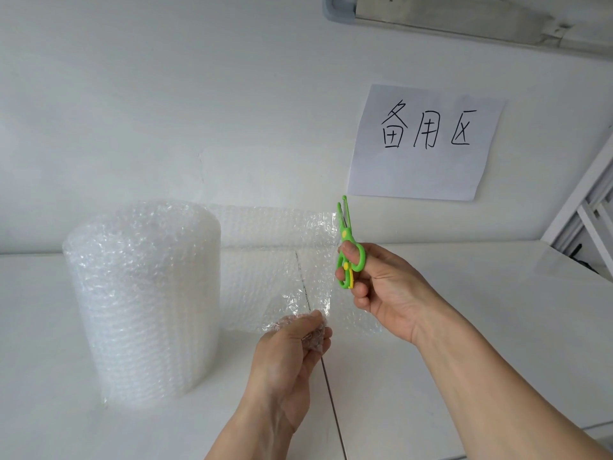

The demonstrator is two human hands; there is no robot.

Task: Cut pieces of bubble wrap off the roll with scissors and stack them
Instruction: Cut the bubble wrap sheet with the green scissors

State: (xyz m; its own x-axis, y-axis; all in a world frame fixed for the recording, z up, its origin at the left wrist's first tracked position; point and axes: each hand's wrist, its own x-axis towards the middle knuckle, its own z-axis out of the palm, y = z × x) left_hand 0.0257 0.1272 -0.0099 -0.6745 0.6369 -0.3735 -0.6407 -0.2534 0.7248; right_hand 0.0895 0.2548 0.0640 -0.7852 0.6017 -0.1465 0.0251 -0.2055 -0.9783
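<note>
A fat roll of clear bubble wrap (142, 300) stands upright on the white table at the left. Its loose sheet (275, 257) is unrolled to the right and hangs upright in front of the wall. My left hand (292, 353) pinches the sheet's lower edge near the middle. My right hand (381, 287) grips small green scissors (348, 247) by their handles, blades pointing up and slightly apart, right at the sheet's free right edge. The blades' tips rise above the sheet's top.
The white table (464, 327) has a dark seam running toward me between two tops. A paper sign with handwritten characters (424, 141) hangs on the wall behind. A white frame (583, 214) stands at the far right.
</note>
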